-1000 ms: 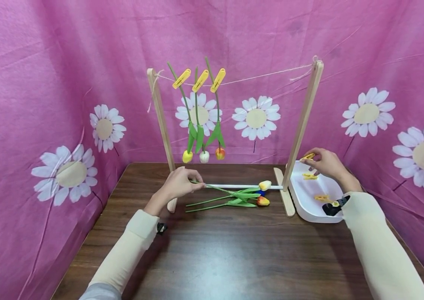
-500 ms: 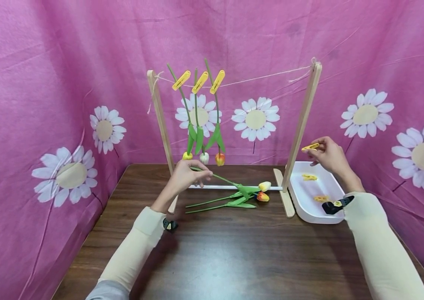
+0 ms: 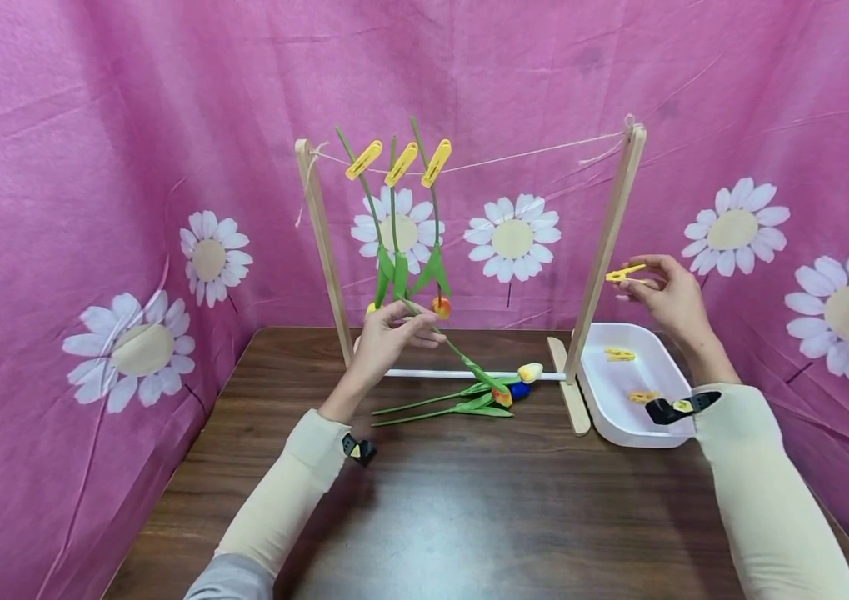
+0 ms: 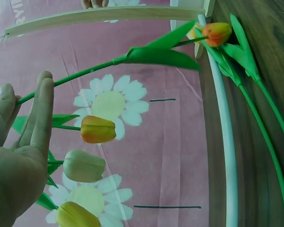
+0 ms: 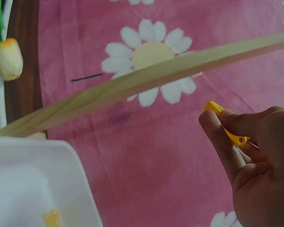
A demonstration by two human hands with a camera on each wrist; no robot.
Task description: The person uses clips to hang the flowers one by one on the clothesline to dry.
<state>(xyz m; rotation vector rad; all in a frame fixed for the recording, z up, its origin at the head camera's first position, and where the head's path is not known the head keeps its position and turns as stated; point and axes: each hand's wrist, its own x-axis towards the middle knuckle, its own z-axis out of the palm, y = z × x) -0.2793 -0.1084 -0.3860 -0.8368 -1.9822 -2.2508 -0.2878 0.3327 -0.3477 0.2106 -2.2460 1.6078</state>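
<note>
My left hand (image 3: 397, 337) pinches the green stem of an orange-yellow tulip (image 4: 217, 34), whose bloom slants down to the right, over the tulips lying on the table. My right hand (image 3: 671, 300) pinches a yellow clothespin (image 3: 625, 273) above the white tray (image 3: 596, 417). On the string (image 3: 536, 152), yellow clothespins (image 3: 400, 164) hold three tulips upside down. Their yellow bloom (image 4: 78, 216), white bloom (image 4: 84, 165) and orange bloom (image 4: 98, 129) show in the left wrist view. From the head, my left hand hides the white one.
The string runs between two wooden posts (image 3: 611, 225), joined low down by a white rod (image 3: 431, 374). A blue tulip (image 3: 519, 390) and a cream tulip (image 3: 530, 372) lie near the rod. Two clothespins (image 3: 643, 397) lie in the tray. Behind hangs a pink flowered cloth (image 3: 536, 67).
My left hand has lifted the orange-yellow tulip by its stem and moved up and right; the bloom has swung left. My right hand has raised the clothespin out of the tray.
</note>
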